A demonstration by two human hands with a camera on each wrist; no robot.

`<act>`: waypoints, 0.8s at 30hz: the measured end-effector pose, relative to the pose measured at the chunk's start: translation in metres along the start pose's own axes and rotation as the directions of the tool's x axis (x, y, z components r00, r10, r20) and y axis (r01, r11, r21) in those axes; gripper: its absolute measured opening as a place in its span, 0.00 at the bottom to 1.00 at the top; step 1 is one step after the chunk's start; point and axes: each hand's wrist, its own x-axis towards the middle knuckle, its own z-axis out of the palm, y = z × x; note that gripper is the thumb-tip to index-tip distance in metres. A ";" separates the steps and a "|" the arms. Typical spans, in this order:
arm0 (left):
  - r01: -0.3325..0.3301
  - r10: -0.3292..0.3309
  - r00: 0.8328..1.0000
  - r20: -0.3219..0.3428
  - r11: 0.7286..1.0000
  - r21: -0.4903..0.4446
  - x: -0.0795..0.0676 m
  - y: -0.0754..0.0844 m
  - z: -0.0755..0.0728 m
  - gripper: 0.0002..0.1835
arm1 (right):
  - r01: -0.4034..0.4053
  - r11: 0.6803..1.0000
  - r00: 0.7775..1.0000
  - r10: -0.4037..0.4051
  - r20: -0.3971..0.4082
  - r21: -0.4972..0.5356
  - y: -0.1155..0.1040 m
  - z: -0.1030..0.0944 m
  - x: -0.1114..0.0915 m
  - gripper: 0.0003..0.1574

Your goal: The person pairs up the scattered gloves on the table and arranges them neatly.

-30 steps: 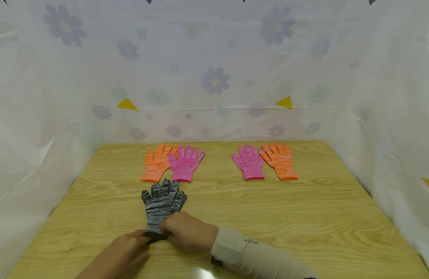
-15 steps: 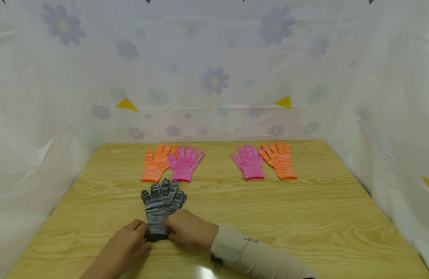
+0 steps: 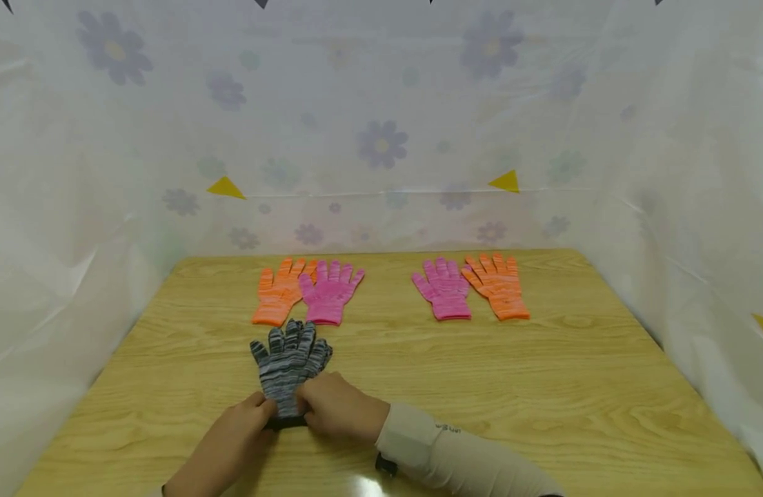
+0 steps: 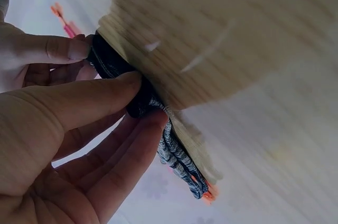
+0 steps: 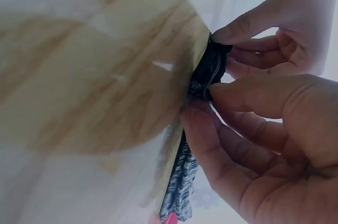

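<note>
A grey-and-black knit glove lies on the table with its fingers pointing away, its black cuff towards me. More knit fingers show under its right side, like a second glove beneath. My left hand pinches the cuff's left corner, thumb on top. At the right part of the cuff, my right hand pinches the fabric between thumb and curled fingers. Both wrist views show the black cuff bunched between the two hands, with the striped layers stretching off beyond it.
Farther back on the wooden table, an orange glove is partly covered by a pink glove. Another pink glove and orange glove lie at the right. Flower-patterned white sheeting encloses the back and sides.
My left hand has shifted up and to the right, its thumb moving from the cuff's left corner onto the glove. My right hand has moved only slightly; the other gloves stay put.
</note>
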 end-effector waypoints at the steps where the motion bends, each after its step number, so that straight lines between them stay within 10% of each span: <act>1: 0.008 -0.008 1.000 0.006 1.000 0.000 0.001 0.000 0.000 0.12 | -0.006 1.000 1.000 0.006 0.002 0.005 0.000 0.000 0.000 0.08; 24: -0.178 0.189 0.982 0.003 0.920 0.349 -0.011 0.020 -0.002 0.09 | 0.014 0.999 1.000 -0.014 0.004 0.046 0.004 -0.001 -0.003 0.07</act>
